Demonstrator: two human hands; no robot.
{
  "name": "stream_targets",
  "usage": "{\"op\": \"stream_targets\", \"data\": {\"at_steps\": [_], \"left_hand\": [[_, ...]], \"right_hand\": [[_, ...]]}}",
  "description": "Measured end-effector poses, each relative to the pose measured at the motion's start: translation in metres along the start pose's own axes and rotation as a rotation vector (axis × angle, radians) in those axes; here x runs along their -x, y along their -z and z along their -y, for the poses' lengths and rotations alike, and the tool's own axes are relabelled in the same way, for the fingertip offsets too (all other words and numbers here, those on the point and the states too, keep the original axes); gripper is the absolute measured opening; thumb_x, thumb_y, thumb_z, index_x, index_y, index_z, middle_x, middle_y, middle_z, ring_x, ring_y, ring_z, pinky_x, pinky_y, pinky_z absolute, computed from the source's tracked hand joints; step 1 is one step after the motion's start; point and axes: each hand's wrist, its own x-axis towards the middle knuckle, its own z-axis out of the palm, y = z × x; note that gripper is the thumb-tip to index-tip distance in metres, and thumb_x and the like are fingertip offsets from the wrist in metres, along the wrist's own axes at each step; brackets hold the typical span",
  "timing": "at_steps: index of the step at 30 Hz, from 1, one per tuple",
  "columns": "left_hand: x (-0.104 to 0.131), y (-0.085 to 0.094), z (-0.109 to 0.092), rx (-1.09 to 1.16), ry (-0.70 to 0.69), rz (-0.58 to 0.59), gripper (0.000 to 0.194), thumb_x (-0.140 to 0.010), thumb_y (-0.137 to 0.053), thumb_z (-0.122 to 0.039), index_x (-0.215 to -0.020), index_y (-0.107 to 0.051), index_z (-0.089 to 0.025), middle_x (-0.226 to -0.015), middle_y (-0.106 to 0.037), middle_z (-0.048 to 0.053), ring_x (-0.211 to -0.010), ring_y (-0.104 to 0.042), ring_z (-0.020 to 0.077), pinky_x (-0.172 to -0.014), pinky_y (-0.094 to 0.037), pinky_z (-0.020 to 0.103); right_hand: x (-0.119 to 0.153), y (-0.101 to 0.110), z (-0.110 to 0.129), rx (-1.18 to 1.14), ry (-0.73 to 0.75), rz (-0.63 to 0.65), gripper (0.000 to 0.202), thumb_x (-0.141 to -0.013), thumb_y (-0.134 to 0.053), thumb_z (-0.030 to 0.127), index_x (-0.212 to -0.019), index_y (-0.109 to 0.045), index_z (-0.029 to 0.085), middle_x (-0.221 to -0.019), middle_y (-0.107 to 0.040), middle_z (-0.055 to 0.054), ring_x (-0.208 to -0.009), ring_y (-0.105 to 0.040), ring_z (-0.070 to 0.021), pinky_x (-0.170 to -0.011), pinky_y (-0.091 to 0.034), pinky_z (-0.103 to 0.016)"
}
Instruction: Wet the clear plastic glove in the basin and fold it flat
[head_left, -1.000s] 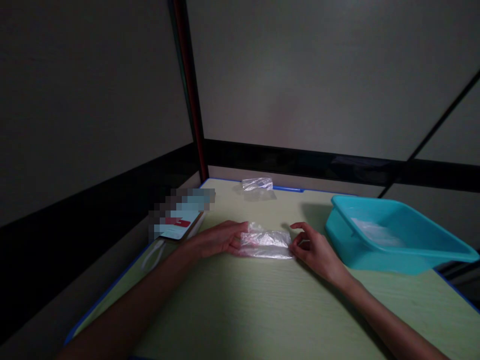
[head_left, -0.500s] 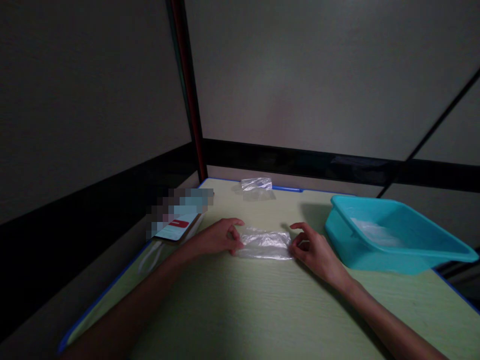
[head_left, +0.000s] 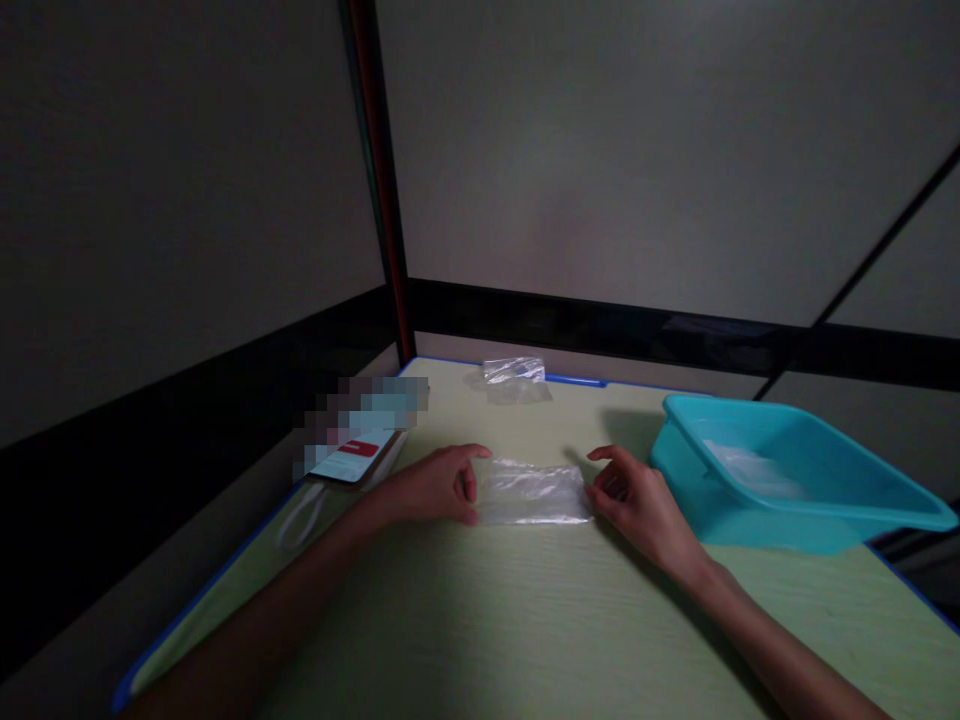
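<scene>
A clear plastic bag lies flat and slightly wrinkled on the table between both hands. At its left edge is my left hand, open, with the thumb and index finger apart and curved toward the bag. My right hand rests by the opposite edge, its index finger stretched out and the other fingers loosely bent. Its fingertips are at or very close to the plastic; I cannot tell if they touch it. Neither hand visibly grips anything.
A turquoise plastic basin stands at the right with clear plastic bags inside. More clear plastic lies at the table's far edge. A phone, partly blurred out, and a white strap are at the left.
My left hand's fingers have opened and come away from the bag's left edge. My right hand has shifted slightly right, and the bag appears a little flatter and nearer.
</scene>
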Motion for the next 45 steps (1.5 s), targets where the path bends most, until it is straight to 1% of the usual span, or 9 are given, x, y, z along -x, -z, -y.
{"op": "stream_targets", "data": {"at_steps": [3,8,18,23,28,35,38,41,45], "left_hand": [[-0.001,0.000,0.000,-0.042,0.000,0.002,0.071,-0.048,-0.066,-0.014,-0.115,-0.041,-0.009,-0.066,-0.054,-0.002,-0.061,-0.050,0.0137,-0.052,-0.037,0.021],[-0.002,-0.001,0.001,-0.058,0.008,0.021,0.073,-0.049,-0.067,-0.017,-0.116,-0.039,-0.009,-0.066,-0.053,-0.003,-0.060,-0.050,0.0132,-0.054,-0.038,0.022],[-0.004,-0.003,0.009,-0.203,-0.045,0.018,0.081,-0.047,-0.069,-0.021,-0.121,-0.035,-0.014,-0.072,-0.048,-0.004,-0.066,-0.049,0.0135,-0.057,-0.039,0.022],[-0.001,-0.016,0.005,-0.286,-0.216,-0.079,0.082,-0.051,-0.065,-0.019,-0.125,-0.028,-0.018,-0.095,-0.044,0.002,-0.085,-0.046,0.0173,-0.074,-0.040,0.027],[-0.003,-0.025,0.000,-0.425,-0.434,-0.216,0.074,-0.055,-0.054,-0.009,-0.124,-0.028,-0.020,-0.113,-0.038,0.006,-0.106,-0.036,0.0204,-0.093,-0.028,0.031],[-0.014,-0.019,0.010,-0.663,-0.331,-0.550,0.060,-0.060,-0.039,0.000,-0.118,-0.034,-0.016,-0.113,-0.041,0.008,-0.108,-0.035,0.0211,-0.094,-0.028,0.038],[-0.014,-0.018,0.010,-0.645,-0.362,-0.605,0.055,-0.061,-0.036,0.002,-0.115,-0.038,-0.012,-0.113,-0.041,0.010,-0.109,-0.036,0.0198,-0.096,-0.027,0.036],[-0.008,-0.023,0.003,-0.598,-0.563,-0.473,0.048,-0.068,-0.037,-0.003,-0.114,-0.040,-0.013,-0.117,-0.042,0.009,-0.112,-0.034,0.0179,-0.098,-0.027,0.033],[0.006,-0.037,-0.010,-0.613,-0.785,-0.079,0.048,-0.074,-0.042,-0.015,-0.121,-0.035,-0.017,-0.129,-0.035,0.006,-0.118,-0.030,0.0179,-0.100,-0.023,0.034]], "right_hand": [[0.001,0.004,0.002,0.083,0.083,0.000,0.023,-0.073,-0.043,0.017,-0.095,-0.049,0.017,-0.072,-0.060,-0.002,-0.061,-0.056,-0.0150,-0.056,-0.043,-0.025],[0.001,0.003,-0.002,0.145,0.182,0.117,0.035,-0.075,-0.039,0.014,-0.109,-0.045,0.018,-0.103,-0.057,-0.007,-0.089,-0.055,-0.0184,-0.077,-0.042,-0.030],[-0.002,0.001,-0.013,0.054,0.120,0.132,0.047,-0.071,-0.037,0.008,-0.117,-0.036,0.020,-0.102,-0.059,-0.005,-0.091,-0.055,-0.0172,-0.077,-0.042,-0.030],[-0.005,0.002,-0.018,-0.019,0.132,0.119,0.047,-0.069,-0.036,0.004,-0.113,-0.037,0.018,-0.094,-0.058,-0.005,-0.081,-0.056,-0.0151,-0.071,-0.043,-0.028],[-0.004,0.003,-0.018,-0.105,0.144,0.146,0.042,-0.070,-0.037,0.004,-0.110,-0.037,0.018,-0.087,-0.058,-0.003,-0.077,-0.056,-0.0143,-0.066,-0.044,-0.026],[-0.001,-0.002,-0.007,-0.264,0.154,0.269,0.027,-0.075,-0.041,0.010,-0.102,-0.040,0.016,-0.076,-0.058,-0.002,-0.067,-0.055,-0.0121,-0.059,-0.043,-0.023],[0.000,0.004,-0.005,-0.240,0.238,0.291,0.020,-0.076,-0.040,0.009,-0.094,-0.047,0.016,-0.079,-0.056,-0.003,-0.071,-0.053,-0.0125,-0.062,-0.043,-0.024],[0.001,0.013,-0.010,-0.071,0.427,0.271,0.023,-0.074,-0.040,0.005,-0.086,-0.056,0.016,-0.086,-0.052,-0.006,-0.081,-0.050,-0.0151,-0.071,-0.040,-0.028],[0.000,0.021,-0.017,0.068,0.565,0.301,0.031,-0.071,-0.040,0.001,-0.087,-0.062,0.017,-0.084,-0.049,-0.006,-0.081,-0.047,-0.0159,-0.070,-0.039,-0.029]]}}
